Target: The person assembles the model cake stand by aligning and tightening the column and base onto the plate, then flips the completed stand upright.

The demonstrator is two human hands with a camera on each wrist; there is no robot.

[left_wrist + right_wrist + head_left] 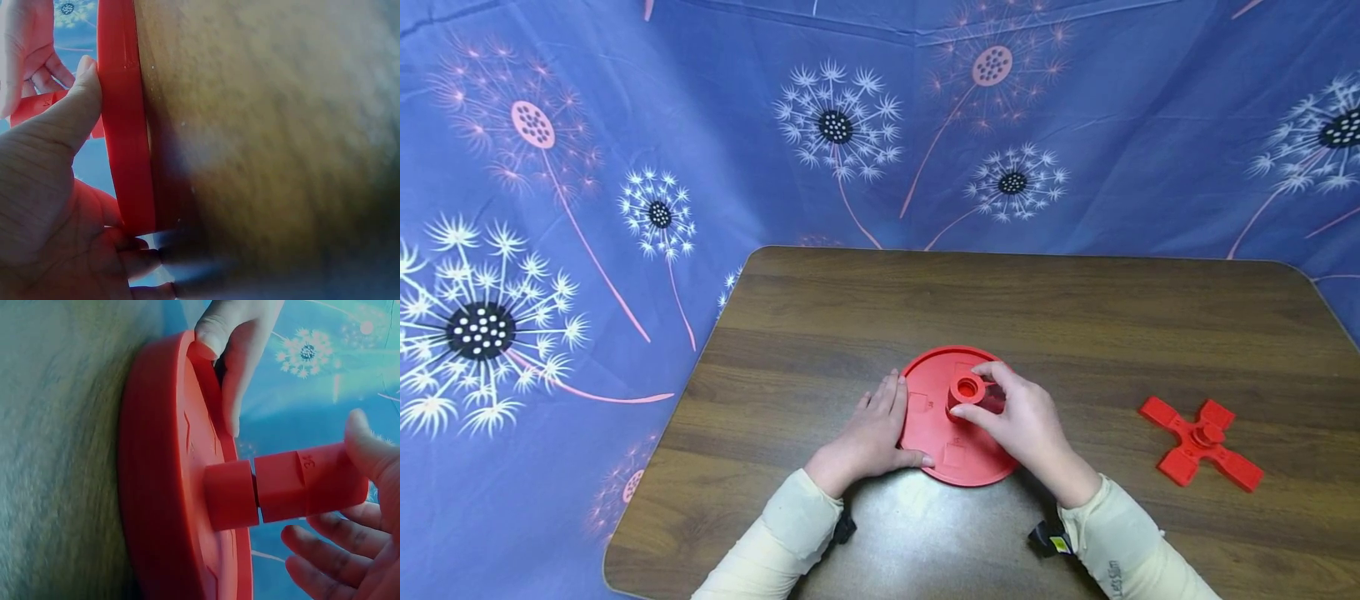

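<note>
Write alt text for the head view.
A person's right grip pinches a hollow red cylinder at the middle of a round red disc, while the left grip rests against the disc's left rim. A red cross-shaped piece lies to the right on a wood-grain table.

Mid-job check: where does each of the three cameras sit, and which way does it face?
Head: on the person's head, facing forward and down at table and red disc; left hand, right hand and pale sleeves show.
Left wrist: on that wrist, facing the disc's edge and the table; left hand close up, right hand beyond.
Right wrist: on that wrist, facing the red cylinder; right hand close up, left hand beyond.
Shared: both wrist views show the disc and both hands.
</note>
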